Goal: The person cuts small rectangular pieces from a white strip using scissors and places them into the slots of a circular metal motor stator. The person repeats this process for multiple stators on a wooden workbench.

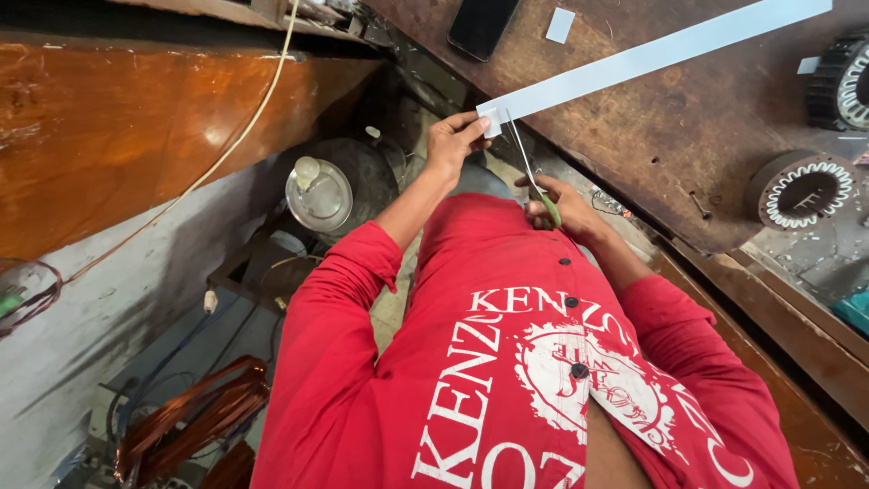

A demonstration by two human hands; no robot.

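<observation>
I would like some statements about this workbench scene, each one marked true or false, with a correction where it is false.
1. The left hand pinches the end of a long white strip. True.
2. The right hand holds a hammer. False: it holds scissors with green handles, blades pointing toward the strip's end.
3. The strip lies wholly on the floor. False: it stretches across the brown bench and past its edge.
4. A dark phone lies on the bench. True.
5. Two round motor stators sit at the right of the bench. True.
6. The person wears a blue shirt. False: the shirt is red with white print.
</observation>
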